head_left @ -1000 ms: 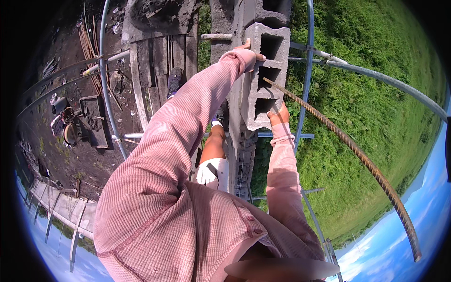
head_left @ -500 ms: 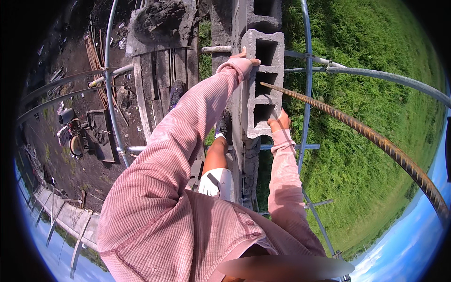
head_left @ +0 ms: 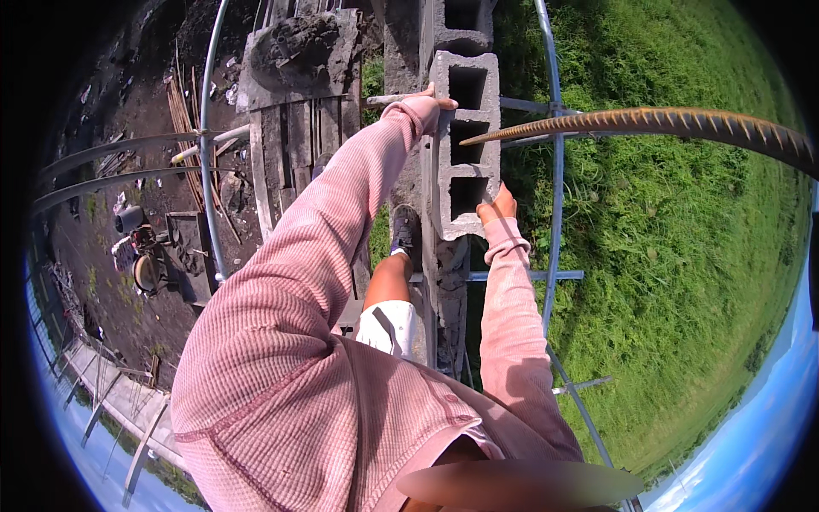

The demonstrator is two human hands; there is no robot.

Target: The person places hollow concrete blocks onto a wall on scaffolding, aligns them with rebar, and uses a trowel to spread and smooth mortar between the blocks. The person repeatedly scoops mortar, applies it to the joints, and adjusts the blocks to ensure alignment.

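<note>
1. Block [head_left: 472,115] sits over the wall [head_left: 448,286], just near of a second block [head_left: 461,35]; whether it bears fully, I cannot tell.
2. Left hand [head_left: 442,101] grips its far left edge; right hand [head_left: 502,205] grips its near right corner.
3. Steel bar [head_left: 648,121] seems to pass into the middle hole; matched, even pressure should stop scraping.
4. Pinching is likeliest underneath; side grips look safer.

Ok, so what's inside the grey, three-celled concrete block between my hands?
A rusty, ribbed steel bar appears to run into the middle cavity of the grey, three-celled concrete block. All three cavities look dark; how far down the bar goes is hidden.
</note>
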